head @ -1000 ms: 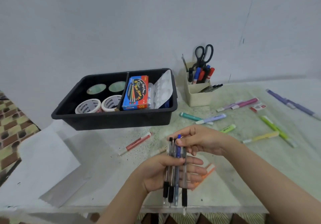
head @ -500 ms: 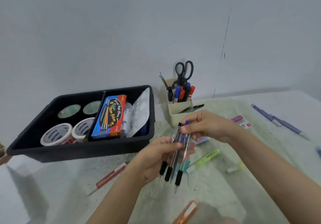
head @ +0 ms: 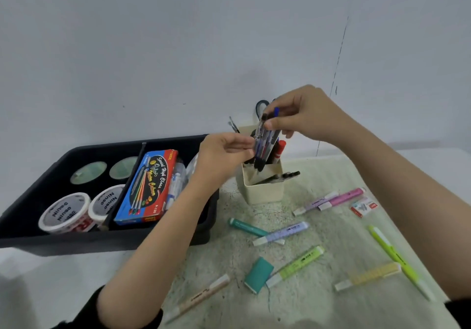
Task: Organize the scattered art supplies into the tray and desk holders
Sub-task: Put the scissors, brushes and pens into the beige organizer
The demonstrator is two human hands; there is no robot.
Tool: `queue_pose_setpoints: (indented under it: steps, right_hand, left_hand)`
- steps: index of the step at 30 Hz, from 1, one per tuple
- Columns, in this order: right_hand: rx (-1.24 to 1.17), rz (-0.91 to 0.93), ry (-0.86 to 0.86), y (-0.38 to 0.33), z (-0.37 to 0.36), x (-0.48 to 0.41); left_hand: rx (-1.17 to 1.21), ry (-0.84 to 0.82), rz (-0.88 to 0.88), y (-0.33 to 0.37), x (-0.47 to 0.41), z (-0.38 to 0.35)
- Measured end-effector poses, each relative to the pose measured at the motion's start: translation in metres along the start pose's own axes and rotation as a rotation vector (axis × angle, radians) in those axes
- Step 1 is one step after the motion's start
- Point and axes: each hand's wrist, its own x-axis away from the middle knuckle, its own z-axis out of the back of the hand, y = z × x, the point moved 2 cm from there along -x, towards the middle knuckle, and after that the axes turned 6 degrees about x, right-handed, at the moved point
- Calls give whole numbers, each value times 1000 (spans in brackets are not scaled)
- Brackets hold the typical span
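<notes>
Two tape rolls (head: 65,212) and a paint box (head: 147,185) sit in the black tray (head: 76,242) at the left of the frame; nothing there needs me at this step. Just right of the tray, my left hand (head: 221,155) reaches across, its curled fingers pinching the middle of a bundle of pens (head: 265,145) at centre frame. The pens stand nearly upright, tips down, with their lower ends at the mouth of the cream holder (head: 262,191), which already carries markers and scissors (head: 261,106). My right hand (head: 305,117), above and to the right, clamps the top of the bundle between thumb and fingers.

As I judge it, the step is dropping the pens into the holder. To do it well I'd line the tips over the gap in front of the markers and loosen the left pinch first so it only guides. Then I'd let the right hand lower the bundle until it bottoms out before letting go. The holder looks light and could tip if nudged. Highlighters (head: 298,265) and an eraser (head: 363,207) lie scattered at lower right, not yet sorted.
</notes>
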Motion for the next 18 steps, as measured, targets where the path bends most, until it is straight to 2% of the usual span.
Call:
queue_pose_setpoints:
  steps: [7,13,18]
  right_hand:
    - [238,122,-95,15,-25,-10]
    - [228,114,-124,32,-37,-9]
    - [217,114,-120,37,-41,-9]
  left_hand:
    - [-58,-19,16,-20,-14,-12]
    - [-137,10,32,-33,-15,-12]
    - [-136,-60,55,-34,-15,-16]
